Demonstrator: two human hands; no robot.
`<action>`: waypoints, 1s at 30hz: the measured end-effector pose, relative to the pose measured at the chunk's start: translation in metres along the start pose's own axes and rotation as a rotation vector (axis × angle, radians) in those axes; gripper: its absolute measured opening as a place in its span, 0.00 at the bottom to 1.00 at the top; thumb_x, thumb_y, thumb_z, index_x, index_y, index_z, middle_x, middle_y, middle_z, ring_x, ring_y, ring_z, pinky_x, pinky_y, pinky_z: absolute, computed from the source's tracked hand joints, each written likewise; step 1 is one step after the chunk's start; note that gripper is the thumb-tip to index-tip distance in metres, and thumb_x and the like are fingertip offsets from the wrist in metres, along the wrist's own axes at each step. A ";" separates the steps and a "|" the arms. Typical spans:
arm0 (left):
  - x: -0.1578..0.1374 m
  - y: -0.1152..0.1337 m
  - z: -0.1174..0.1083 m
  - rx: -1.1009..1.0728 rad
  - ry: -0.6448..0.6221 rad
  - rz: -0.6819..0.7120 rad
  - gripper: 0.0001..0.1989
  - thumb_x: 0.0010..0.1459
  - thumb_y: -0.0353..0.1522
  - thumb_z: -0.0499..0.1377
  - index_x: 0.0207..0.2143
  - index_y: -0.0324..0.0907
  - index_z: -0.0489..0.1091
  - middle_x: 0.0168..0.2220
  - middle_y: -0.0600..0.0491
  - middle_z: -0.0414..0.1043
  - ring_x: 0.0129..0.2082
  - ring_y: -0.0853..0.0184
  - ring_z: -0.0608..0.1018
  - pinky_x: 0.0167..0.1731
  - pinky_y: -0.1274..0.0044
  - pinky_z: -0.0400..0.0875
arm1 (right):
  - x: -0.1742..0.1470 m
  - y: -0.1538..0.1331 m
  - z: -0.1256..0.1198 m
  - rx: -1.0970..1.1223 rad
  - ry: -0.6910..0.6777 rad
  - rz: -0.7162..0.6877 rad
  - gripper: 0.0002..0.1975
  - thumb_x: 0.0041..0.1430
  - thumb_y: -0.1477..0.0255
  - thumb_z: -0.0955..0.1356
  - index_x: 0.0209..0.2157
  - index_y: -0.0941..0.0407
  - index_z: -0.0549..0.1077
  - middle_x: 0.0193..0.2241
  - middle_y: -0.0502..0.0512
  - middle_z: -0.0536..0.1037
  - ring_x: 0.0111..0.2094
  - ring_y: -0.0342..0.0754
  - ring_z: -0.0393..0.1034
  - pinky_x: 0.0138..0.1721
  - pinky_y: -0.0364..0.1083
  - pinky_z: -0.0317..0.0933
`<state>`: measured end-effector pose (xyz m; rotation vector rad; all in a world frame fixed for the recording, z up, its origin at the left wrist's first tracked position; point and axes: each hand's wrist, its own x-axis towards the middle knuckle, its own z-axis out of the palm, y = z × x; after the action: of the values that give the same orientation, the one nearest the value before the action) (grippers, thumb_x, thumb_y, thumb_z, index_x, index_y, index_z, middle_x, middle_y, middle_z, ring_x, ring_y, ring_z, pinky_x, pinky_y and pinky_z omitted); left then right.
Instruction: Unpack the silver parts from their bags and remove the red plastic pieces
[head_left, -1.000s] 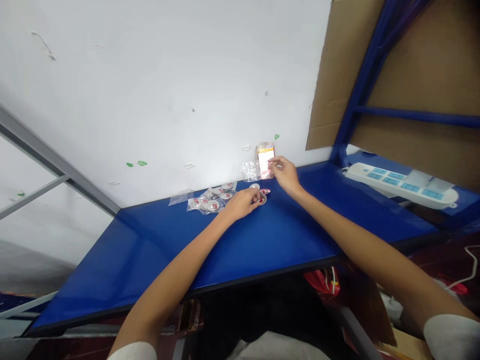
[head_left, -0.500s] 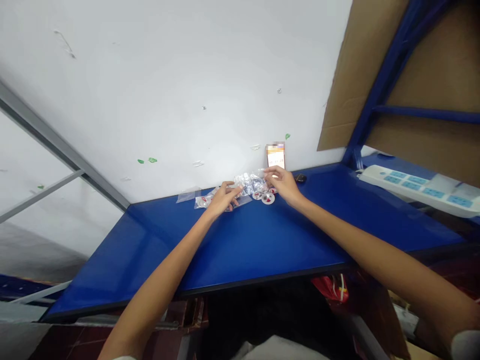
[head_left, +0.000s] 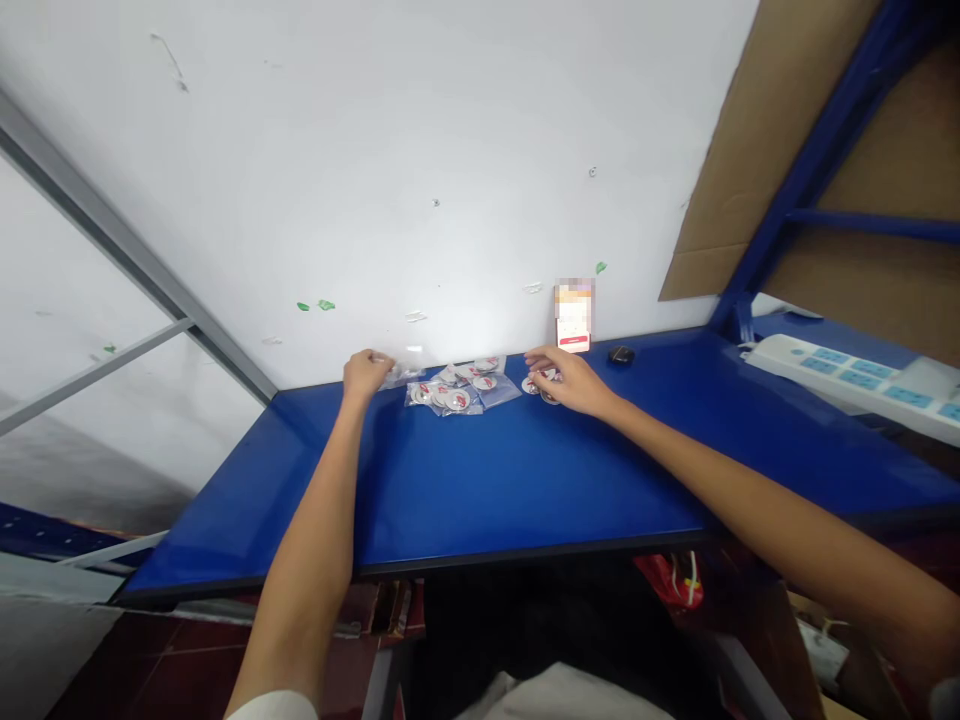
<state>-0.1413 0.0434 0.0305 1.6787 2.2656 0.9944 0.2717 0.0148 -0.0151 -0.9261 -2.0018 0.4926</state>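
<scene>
At the back left of the blue table, my left hand (head_left: 366, 374) is closed, its fingertips pinching the edge of a clear plastic bag (head_left: 407, 370). To the right, my right hand (head_left: 571, 382) bends over a small group of round badges (head_left: 529, 386), white with red prints, with thumb and fingers closed around them. The hand hides part of that group. Between my hands lie several bagged badges (head_left: 456, 400) in clear plastic, overlapping one another. A flat clear bag (head_left: 501, 391) touches their right side.
A phone (head_left: 574, 320) with a lit screen leans on the white wall behind my right hand. Beside it lies a small black object (head_left: 621, 355). A white power strip (head_left: 862, 378) sits at the right, near a blue metal frame (head_left: 780, 220). The table's dark front edge (head_left: 525, 556) runs below my forearms.
My left hand has moved left from the bagged badges to the clear bag. The shiny plastic packet between my hands is no longer there. My right hand has lowered over the loose badges.
</scene>
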 end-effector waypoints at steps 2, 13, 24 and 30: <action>0.001 -0.015 -0.008 0.312 0.119 -0.028 0.25 0.56 0.40 0.66 0.53 0.33 0.75 0.52 0.29 0.78 0.53 0.41 0.79 0.48 0.60 0.73 | -0.001 -0.001 0.002 -0.071 -0.021 -0.073 0.19 0.68 0.69 0.70 0.59 0.53 0.75 0.57 0.63 0.80 0.56 0.60 0.79 0.60 0.62 0.71; -0.036 0.052 0.002 0.042 -0.374 0.636 0.16 0.66 0.42 0.58 0.41 0.43 0.82 0.39 0.49 0.84 0.39 0.58 0.82 0.41 0.71 0.71 | -0.006 -0.003 0.015 -0.391 -0.260 -0.322 0.23 0.71 0.70 0.69 0.66 0.54 0.74 0.68 0.65 0.72 0.71 0.65 0.64 0.70 0.68 0.59; -0.072 0.077 0.048 -0.225 -0.331 0.653 0.14 0.67 0.41 0.61 0.45 0.44 0.81 0.46 0.47 0.84 0.44 0.57 0.83 0.49 0.67 0.75 | 0.003 -0.014 0.024 -0.317 0.029 -0.107 0.10 0.75 0.70 0.65 0.50 0.53 0.78 0.47 0.59 0.86 0.46 0.56 0.83 0.50 0.53 0.75; -0.102 0.094 0.059 -0.888 -0.774 0.413 0.26 0.66 0.46 0.65 0.61 0.44 0.71 0.62 0.40 0.75 0.58 0.52 0.81 0.54 0.62 0.78 | 0.012 -0.013 0.014 0.491 0.199 0.280 0.15 0.71 0.56 0.70 0.40 0.53 0.73 0.38 0.58 0.86 0.35 0.53 0.85 0.39 0.51 0.81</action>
<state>-0.0011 -0.0086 0.0141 1.6636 0.8195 0.9539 0.2503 0.0154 -0.0076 -0.9017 -1.4800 0.9587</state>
